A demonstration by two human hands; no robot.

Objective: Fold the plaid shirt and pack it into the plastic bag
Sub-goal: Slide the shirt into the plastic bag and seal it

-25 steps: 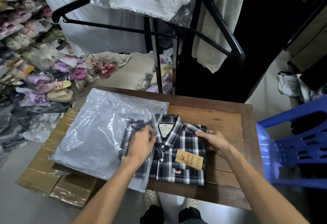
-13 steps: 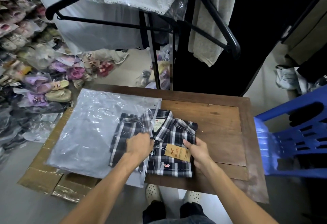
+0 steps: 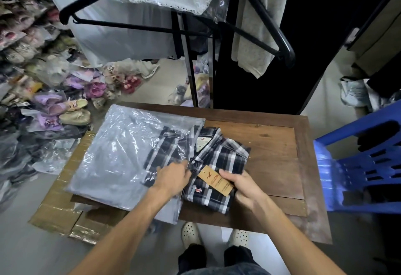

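The folded plaid shirt, soft woven cloth in navy, black and white checks, lies near the middle of the dark, grainy wooden table, its left half already under the glossy, crinkled film of the clear plastic bag. The bag spreads flat and rectangular over the table's left edge onto taped brown cardboard beside it. A stiff tan paper tag lies on the shirt's front, above a small red embroidered logo. The left hand is curled at the bag's mouth, fingers closed on the film and the shirt edge there. The right hand pinches the shirt's right side, thumb on top. A moulded blue plastic chair stands just right of the table.
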